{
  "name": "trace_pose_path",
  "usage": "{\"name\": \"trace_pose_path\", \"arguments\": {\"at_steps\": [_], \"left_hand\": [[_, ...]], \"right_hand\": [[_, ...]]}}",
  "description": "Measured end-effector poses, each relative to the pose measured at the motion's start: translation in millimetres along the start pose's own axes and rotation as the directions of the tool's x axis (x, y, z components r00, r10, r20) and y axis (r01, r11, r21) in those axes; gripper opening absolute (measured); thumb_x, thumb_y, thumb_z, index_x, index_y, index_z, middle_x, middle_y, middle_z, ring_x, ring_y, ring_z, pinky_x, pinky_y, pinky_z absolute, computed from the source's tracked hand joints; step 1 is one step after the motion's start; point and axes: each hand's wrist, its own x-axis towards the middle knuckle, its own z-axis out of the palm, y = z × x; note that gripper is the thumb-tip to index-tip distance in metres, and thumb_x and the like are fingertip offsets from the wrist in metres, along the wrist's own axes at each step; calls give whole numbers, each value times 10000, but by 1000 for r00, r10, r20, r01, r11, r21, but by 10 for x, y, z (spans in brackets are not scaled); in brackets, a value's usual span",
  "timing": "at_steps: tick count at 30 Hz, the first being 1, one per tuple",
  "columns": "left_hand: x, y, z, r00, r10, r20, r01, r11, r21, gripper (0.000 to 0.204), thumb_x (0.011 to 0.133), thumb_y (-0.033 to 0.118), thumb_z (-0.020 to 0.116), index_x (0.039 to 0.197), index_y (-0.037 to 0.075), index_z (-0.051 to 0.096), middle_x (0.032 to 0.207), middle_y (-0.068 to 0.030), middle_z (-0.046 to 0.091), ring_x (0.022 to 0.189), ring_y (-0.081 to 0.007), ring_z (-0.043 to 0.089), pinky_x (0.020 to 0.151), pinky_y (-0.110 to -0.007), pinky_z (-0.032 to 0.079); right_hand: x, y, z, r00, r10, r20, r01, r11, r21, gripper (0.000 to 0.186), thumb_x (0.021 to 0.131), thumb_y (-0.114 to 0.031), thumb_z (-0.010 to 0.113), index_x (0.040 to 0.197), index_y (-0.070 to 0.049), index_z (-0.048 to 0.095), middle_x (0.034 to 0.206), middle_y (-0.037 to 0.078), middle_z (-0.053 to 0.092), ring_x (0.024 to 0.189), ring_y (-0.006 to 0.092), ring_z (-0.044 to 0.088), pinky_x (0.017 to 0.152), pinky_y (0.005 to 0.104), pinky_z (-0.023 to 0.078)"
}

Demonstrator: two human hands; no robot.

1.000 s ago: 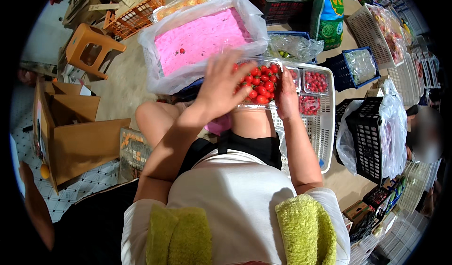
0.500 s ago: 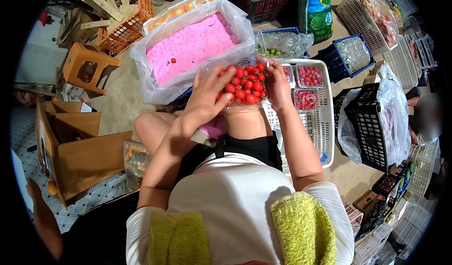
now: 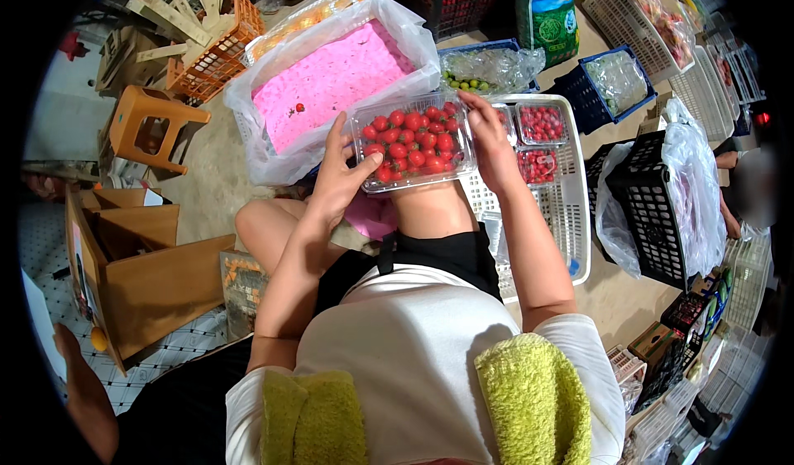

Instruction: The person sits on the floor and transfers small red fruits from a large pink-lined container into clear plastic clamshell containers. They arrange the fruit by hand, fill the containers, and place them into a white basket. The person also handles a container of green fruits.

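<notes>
A clear plastic punnet (image 3: 376,186) full of red cherry tomatoes (image 3: 422,141) rests above my knee, its top uncovered. My left hand (image 3: 341,174) grips its left side, the thumb over the rim and touching a tomato. At the right end, my right hand (image 3: 491,144) holds the wall with its fingers along the upper corner. Beyond the punnet stands a crate lined with clear plastic (image 3: 242,93), with pink sheeting (image 3: 335,76) inside and a single cherry tomato (image 3: 299,108) lying on it.
On my right, a white basket (image 3: 576,209) holds several filled punnets (image 3: 542,124). A blue crate of green fruit (image 3: 471,83) sits behind it. An orange stool (image 3: 153,126) and wooden cabinet (image 3: 165,279) stand left; a black crate (image 3: 653,209) is farther right.
My left hand has moved off the top of the tomatoes to the punnet's left side. The punnet now shows more fully and sits slightly farther left.
</notes>
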Motion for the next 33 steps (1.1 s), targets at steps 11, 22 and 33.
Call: {"name": "trace_pose_path", "arguments": {"at_steps": [11, 22, 33], "left_hand": [[-231, 101, -215, 938, -243, 248, 255, 967, -19, 831, 861, 14, 631, 1524, 158, 151, 970, -50, 543, 848, -111, 554, 722, -260, 495], [-269, 127, -76, 955, -233, 184, 231, 972, 32, 843, 846, 6, 592, 1530, 168, 126, 1010, -59, 559, 702, -54, 494, 485, -154, 389], [-239, 205, 743, 953, -203, 226, 180, 977, 118, 867, 853, 17, 612, 1520, 186, 84, 1360, -159, 447, 885, -139, 584, 582, -210, 509]], "right_hand": [[-682, -130, -246, 964, 265, 39, -260, 960, -104, 521, 907, -89, 637, 1372, 8, 422, 928, 23, 555, 778, 113, 605, 729, 251, 522], [-610, 159, -221, 989, 145, 0, -145, 988, -59, 482, 920, -113, 587, 1371, -31, 437, 936, 19, 551, 833, 95, 582, 756, 230, 481], [-766, 207, -309, 987, 85, -138, 4, 839, 545, 679, 919, -221, 634, 1473, -176, 244, 1356, 110, 457, 1184, 221, 522, 940, 373, 487]]}}
